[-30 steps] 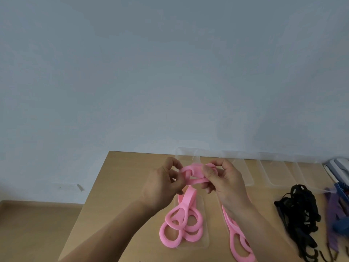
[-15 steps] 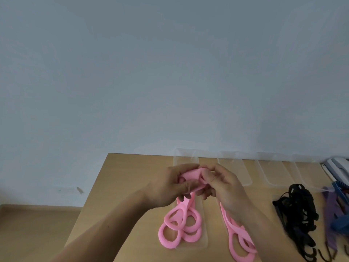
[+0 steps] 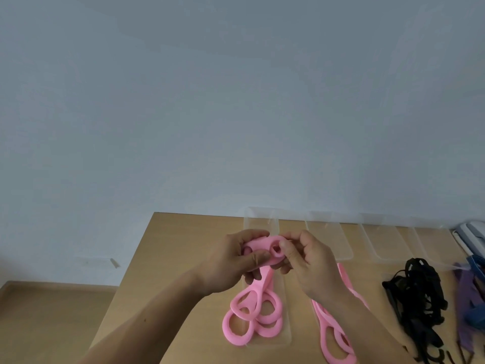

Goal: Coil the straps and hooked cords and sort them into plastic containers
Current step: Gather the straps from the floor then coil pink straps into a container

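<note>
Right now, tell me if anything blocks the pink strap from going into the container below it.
Nothing visible blocks it. Both hands, left hand and right hand, hold the pink strap above the clear container, whose open top already holds its hanging loops.

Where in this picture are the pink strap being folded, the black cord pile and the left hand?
pink strap [image 3: 262,246]: head view, on the folded loop between the hands.
black cord pile [image 3: 417,290]: head view, on the middle of the tangle.
left hand [image 3: 231,264]: head view, on the back of the hand.
</note>
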Motion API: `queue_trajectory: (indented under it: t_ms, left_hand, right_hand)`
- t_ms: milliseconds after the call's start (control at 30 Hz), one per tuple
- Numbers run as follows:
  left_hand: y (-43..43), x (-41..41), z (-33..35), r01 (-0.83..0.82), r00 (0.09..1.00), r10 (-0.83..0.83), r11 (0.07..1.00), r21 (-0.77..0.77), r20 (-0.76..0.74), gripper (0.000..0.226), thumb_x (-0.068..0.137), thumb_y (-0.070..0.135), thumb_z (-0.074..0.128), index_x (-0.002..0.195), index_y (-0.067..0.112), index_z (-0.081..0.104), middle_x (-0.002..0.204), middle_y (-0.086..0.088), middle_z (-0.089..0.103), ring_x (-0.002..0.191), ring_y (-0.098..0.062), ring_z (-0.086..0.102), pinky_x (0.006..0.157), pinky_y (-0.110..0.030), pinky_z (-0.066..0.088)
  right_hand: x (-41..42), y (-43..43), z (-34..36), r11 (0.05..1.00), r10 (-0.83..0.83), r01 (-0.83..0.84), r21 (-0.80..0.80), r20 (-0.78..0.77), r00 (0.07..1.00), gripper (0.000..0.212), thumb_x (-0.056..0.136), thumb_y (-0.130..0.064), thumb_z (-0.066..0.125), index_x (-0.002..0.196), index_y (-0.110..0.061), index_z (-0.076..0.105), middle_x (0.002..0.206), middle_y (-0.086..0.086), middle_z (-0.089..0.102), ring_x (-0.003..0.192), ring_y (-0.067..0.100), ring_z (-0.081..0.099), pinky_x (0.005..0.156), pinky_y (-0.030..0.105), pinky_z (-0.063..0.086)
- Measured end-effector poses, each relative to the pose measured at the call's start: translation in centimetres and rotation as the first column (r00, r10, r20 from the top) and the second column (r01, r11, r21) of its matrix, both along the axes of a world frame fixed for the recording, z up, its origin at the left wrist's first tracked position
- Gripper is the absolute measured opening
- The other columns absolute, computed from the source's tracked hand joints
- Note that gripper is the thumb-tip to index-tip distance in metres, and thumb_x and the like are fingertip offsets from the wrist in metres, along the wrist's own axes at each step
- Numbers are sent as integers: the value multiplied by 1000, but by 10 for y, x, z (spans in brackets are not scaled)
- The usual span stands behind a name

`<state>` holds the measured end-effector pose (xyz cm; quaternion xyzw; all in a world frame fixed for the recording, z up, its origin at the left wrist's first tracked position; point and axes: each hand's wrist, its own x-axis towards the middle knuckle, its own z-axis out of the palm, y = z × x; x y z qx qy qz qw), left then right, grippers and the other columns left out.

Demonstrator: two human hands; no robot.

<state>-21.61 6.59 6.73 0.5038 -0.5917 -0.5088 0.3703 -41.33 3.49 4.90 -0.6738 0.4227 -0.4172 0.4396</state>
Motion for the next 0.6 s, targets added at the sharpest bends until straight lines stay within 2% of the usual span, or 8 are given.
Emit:
queue_trajectory:
  t_ms: [100,167,267,333,400,500,600]
  left_hand:
    - [1,3,-3,-54,998,54,999,1,16,41,95,23,66,133,15,52,66,-6,67,55,-17,61,54,-26,49]
    - [1,5,-6,-75,996,75,997,-11,53,39,96,23,65,133,20,51,60,3,66,49,-11,58,51,-21,47]
    - [1,8,-11,-114,988,118,992,-50,102,42,96,18,63,136,18,51,60,9,63,46,-1,55,50,-14,43]
    - [1,13,-13,-120,981,128,991,-65,143,44,96,17,63,138,14,50,70,8,63,47,2,56,50,-10,42]
    - [1,21,-16,-98,978,108,993,-63,178,45,96,18,64,138,13,51,92,5,60,54,2,59,53,-12,44]
    - [0,39,-22,-47,980,55,998,-47,192,44,93,21,67,135,16,53,112,2,52,64,-2,63,57,-19,49]
    - [-7,55,-24,-11,982,19,999,-45,190,44,94,19,67,134,18,51,112,2,54,66,-2,63,57,-20,49]
  right_hand:
    - [8,-1,-8,987,-94,71,-145,-160,983,28,90,-44,52,105,-23,64,76,-14,71,64,2,70,59,22,57]
    - [13,0,-13,971,-137,93,-219,-194,971,35,91,-43,51,109,-17,66,76,-16,69,67,0,70,60,27,59]
    - [23,2,-16,941,-190,112,-319,-224,956,30,93,-37,54,109,-15,67,77,-16,68,66,2,70,58,31,59]
    - [30,1,-16,952,-186,105,-287,-273,944,20,95,-32,57,107,-20,67,77,-16,70,68,3,69,61,32,58]
    - [33,-4,-14,988,-78,26,-152,-342,937,11,96,-28,60,105,-32,64,83,-18,70,77,1,68,68,31,57]
    - [34,-8,-8,993,101,-118,-18,-396,913,27,92,-29,65,108,-50,55,103,-24,66,97,-3,62,79,22,54]
    - [44,-8,-6,980,100,-166,-109,-452,886,40,86,-34,70,123,-43,56,114,-29,57,104,-4,56,79,15,48]
